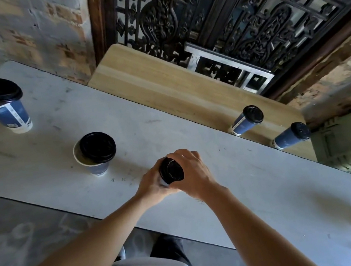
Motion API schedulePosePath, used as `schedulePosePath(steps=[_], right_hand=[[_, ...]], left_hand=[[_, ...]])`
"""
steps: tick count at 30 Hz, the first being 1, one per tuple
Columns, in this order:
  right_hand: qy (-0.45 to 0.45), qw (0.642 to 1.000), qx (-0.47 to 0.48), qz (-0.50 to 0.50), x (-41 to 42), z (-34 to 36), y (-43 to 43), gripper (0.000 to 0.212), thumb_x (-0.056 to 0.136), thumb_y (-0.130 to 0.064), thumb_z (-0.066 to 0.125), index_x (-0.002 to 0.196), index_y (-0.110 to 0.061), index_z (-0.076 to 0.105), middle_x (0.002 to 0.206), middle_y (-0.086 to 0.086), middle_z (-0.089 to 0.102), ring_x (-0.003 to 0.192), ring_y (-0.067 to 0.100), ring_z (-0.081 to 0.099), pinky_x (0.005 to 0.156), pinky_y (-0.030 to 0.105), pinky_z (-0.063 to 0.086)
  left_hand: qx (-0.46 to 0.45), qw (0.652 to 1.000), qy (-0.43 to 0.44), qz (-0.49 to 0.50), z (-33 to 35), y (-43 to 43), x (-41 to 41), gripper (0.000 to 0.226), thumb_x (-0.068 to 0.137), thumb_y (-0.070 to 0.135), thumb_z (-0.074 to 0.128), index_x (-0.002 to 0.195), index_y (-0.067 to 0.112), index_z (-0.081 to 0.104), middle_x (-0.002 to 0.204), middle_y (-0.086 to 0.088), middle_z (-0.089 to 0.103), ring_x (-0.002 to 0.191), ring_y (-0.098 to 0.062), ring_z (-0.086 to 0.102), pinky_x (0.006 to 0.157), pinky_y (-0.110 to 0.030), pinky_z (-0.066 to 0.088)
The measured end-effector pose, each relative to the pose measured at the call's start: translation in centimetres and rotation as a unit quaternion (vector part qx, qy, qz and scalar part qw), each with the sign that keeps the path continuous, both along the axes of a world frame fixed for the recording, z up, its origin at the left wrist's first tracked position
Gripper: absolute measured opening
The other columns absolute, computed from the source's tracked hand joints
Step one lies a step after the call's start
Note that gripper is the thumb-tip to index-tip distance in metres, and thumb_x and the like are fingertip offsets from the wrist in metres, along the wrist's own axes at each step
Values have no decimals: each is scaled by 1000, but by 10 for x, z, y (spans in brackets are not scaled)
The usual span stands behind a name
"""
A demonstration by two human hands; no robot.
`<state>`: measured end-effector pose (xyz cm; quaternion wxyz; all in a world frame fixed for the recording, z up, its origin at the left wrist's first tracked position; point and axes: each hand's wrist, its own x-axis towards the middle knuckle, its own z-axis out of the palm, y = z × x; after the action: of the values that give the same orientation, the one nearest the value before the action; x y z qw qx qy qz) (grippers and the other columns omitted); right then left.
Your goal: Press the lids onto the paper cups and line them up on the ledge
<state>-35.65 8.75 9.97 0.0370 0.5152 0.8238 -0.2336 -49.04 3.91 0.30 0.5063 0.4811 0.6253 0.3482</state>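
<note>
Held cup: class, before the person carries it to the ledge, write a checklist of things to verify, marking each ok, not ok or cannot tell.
1. Lid seated all round the held cup: cannot tell, the hands hide the rim.
2. Grip: ok. The left hand holds the cup's side and the right hand curls round the lid.
3. Room on the wooden ledge: ok, bare wood to the left of its cups.
4. Left ledge cup and right ledge cup lidded and upright: ok.
5. Middle table cup: not ok, its lid sits off-centre with the rim showing.
6. Far-left table cup: not ok, its lid looks shifted too.
</note>
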Motion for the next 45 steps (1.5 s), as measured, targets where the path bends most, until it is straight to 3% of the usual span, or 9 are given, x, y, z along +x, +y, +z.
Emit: schedulePosePath(steps=[4,7,11,19,23,27,29,37,45], right_hand=[[28,999,-6,-15,3,-4,-1,80,71,-28,83,142,-33,48,142,-15,44,133,12,28,95,34,48],[52,998,-18,-28,4,-7,-2,80,69,-30,85,141,-34,49,141,-16,45,132,11,26,95,34,47],[81,995,-19,-48,5,-13,-4,79,69,-27,86,139,-35,51,140,-17,46,132,9,25,92,30,43],[195,964,-80,-160,17,-22,-5,83,68,-26,86,143,-32,50,140,-15,46,124,8,43,91,16,37],[315,877,-159,-326,25,-29,-17,66,81,-35,82,140,-29,53,135,-10,57,123,10,54,98,33,47],[446,698,-289,-480,29,-36,-24,36,99,-39,59,126,-16,64,127,5,66,121,28,61,93,42,50],[471,649,-327,-500,29,-38,-26,35,102,-37,55,125,-13,65,128,6,66,120,32,61,88,41,54],[491,630,-344,-494,24,-44,-27,37,101,-40,56,126,-15,66,126,2,66,117,30,63,88,48,59],[484,647,-334,-486,22,-46,-27,32,101,-41,55,116,-16,69,128,7,65,118,30,63,87,50,60]], left_hand=[[-21,999,-37,11,1,-1,-1,84,66,18,90,134,41,47,113,28,63,105,10,59,82,-11,48],[-48,987,-132,74,6,-3,-8,53,82,-5,66,115,36,67,112,15,74,107,-2,67,89,-25,57],[-103,917,-317,220,20,-1,-14,13,90,24,66,95,23,78,103,7,78,98,-7,72,75,-22,55],[-59,950,-243,187,13,-4,1,23,103,36,55,109,27,75,110,5,77,109,-13,70,93,-37,55],[-51,950,-240,192,14,-6,1,23,101,43,56,110,29,73,109,9,77,105,-3,70,89,-30,50],[-53,949,-226,212,15,-3,5,14,99,38,62,98,30,73,103,10,76,102,-5,69,94,-33,52],[-56,952,-213,214,15,-1,6,16,99,40,61,99,30,73,102,11,76,104,-5,68,93,-32,52],[-47,956,-189,218,19,0,6,19,103,39,53,98,31,70,98,13,75,89,6,70,77,-21,54],[-55,959,-175,217,22,3,6,21,106,32,50,100,28,70,97,16,74,88,9,69,65,-13,54]])
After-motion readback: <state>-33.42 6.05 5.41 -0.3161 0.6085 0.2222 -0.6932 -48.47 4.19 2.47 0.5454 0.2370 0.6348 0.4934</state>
